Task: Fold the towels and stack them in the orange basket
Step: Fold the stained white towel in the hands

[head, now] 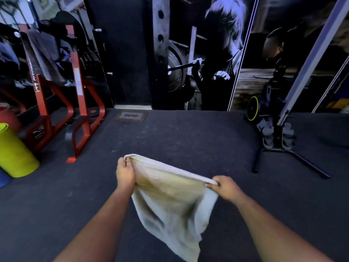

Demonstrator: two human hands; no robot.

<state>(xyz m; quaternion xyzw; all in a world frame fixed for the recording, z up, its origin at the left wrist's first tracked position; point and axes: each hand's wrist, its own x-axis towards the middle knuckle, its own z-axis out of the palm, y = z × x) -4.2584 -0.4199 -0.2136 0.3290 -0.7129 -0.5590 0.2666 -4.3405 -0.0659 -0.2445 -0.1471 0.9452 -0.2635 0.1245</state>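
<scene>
A cream-white towel (170, 201) hangs in the air in front of me, stretched along its top edge and drooping toward the floor. My left hand (125, 173) pinches the towel's upper left corner, fingers curled round the hem. At the upper right corner my right hand (224, 186) pinches the hem in the same way. The lower part of the towel looks blurred. No orange basket shows in this view.
Dark rubber gym floor (188, 137) spreads ahead. A red steel rack (79, 103) stands at the left, with a yellow-green cylinder (13, 152) beside it. A black machine base with foot straps (277, 137) sits at the right. A wall mural (207, 53) closes the back.
</scene>
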